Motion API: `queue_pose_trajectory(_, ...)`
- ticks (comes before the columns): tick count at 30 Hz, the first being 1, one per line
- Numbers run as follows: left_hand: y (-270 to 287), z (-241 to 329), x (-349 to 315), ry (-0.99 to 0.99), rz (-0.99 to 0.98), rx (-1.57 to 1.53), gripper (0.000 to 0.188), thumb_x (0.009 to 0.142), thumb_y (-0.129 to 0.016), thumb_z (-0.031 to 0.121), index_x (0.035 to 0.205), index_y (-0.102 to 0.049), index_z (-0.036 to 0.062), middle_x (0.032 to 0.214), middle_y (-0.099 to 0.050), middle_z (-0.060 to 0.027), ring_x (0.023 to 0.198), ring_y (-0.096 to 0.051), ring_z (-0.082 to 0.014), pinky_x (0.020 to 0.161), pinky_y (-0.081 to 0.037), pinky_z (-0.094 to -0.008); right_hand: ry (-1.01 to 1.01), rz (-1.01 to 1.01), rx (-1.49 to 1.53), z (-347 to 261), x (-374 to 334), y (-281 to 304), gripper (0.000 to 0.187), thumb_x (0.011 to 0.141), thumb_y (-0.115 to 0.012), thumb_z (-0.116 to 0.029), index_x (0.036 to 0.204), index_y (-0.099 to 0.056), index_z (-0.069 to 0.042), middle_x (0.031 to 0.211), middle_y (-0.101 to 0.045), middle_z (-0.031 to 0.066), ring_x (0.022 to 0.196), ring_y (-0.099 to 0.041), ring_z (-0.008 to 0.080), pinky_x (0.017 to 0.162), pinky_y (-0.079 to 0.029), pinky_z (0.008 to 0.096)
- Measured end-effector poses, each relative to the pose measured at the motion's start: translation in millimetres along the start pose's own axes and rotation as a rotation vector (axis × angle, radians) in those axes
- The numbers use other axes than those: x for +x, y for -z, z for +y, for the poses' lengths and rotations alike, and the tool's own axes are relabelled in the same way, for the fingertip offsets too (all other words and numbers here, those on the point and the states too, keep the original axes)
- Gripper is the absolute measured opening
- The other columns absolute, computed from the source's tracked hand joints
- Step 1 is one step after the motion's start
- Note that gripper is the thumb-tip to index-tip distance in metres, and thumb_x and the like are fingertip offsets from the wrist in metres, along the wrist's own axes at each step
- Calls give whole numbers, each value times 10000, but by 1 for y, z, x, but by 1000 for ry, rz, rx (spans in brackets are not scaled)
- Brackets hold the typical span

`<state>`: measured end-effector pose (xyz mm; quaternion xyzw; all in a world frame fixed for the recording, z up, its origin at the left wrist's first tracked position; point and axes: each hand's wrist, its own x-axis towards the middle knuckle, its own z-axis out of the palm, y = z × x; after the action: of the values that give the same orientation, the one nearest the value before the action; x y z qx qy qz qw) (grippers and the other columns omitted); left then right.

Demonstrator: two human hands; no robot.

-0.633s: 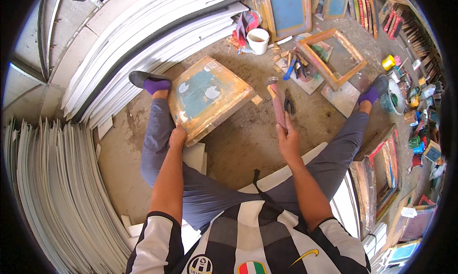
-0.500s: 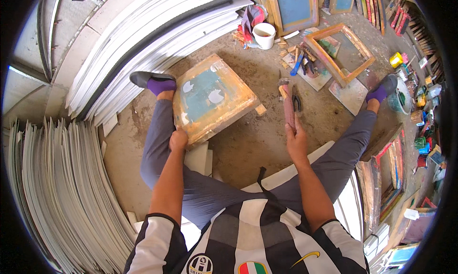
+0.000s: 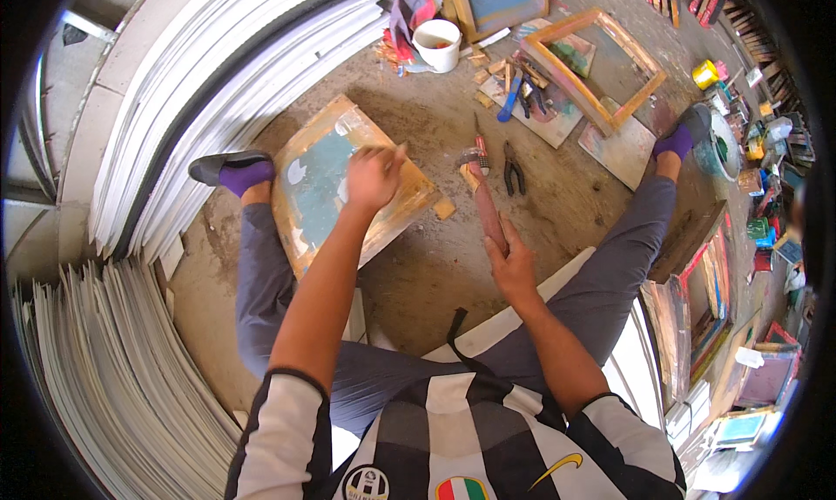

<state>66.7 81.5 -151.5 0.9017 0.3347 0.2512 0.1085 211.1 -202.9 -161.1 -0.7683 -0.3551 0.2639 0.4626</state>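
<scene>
My left hand point(image 3: 374, 180) is closed above the right part of a wooden screen-printing frame point(image 3: 305, 234), whose blue mesh carries pale shapes. Whatever its fingers may hold cannot be made out. The frame rests on the floor between my legs, close to my left foot. A small wood block point(image 3: 444, 208) sits at its right corner. In my right hand point(image 3: 515, 263) is a hammer point(image 3: 488, 211), gripped by its worn handle, head pointing away from me. Just beyond the hammer head lie a red-handled screwdriver point(image 3: 482, 154) and dark pliers point(image 3: 515, 167).
Stacks of white sheets point(image 3: 122, 369) stand along the left. Further off are a white bucket point(image 3: 437, 46), an empty wooden frame point(image 3: 596, 69) and blue-handled pliers point(image 3: 511, 98). Paint pots, a basin point(image 3: 718, 147) and more frames point(image 3: 697, 326) crowd the right side.
My left hand has left the printing frame's near edge and risen over its right part. The frame now lies flatter. My right hand keeps the hammer; the whole view has shifted.
</scene>
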Motion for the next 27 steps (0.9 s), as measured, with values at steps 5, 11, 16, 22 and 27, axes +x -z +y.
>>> queue_pose_trajectory(5,-54,1,53,-34,-876,99,662,1011,-378,544,765,-754,57,861,-709,-227,888,-654,-441,874,-508,-515,-26,-147,-91,-33,-24,22,619,980,-623,-254,1520,-406,-44,1217,-650,303,1100,-664,436,915,-523,454)
queue_pose_trajectory(11,-64,-10,45,-145,-866,47,631,999,-409,515,751,-743,40,815,-701,-238,852,-669,-448,822,-522,-525,-35,-244,-197,-25,-47,22,635,988,-615,-246,1549,-368,-82,1125,-669,301,997,-681,457,847,-534,502)
queue_pose_trajectory(16,-55,-12,44,-237,-825,55,607,995,-430,474,752,-734,9,768,-674,-260,810,-660,-459,788,-512,-546,-65,-307,-311,-27,-49,21,636,989,-614,-234,1556,-361,-95,1185,-662,287,1011,-682,455,863,-542,489)
queue_pose_trajectory(22,-65,-21,43,-195,-815,19,510,960,-491,421,785,-734,8,774,-676,-261,804,-661,-458,770,-509,-557,158,-123,-256,-73,-55,29,637,985,-627,-249,1554,-371,-118,1165,-665,288,972,-693,445,799,-566,489)
queue_pose_trajectory(27,-69,-18,52,-153,-776,56,466,935,-492,398,833,-739,15,849,-695,-255,868,-668,-452,805,-522,-539,-14,-335,-553,-25,-57,14,636,989,-613,-256,1557,-363,-119,1044,-676,278,889,-693,440,739,-569,481)
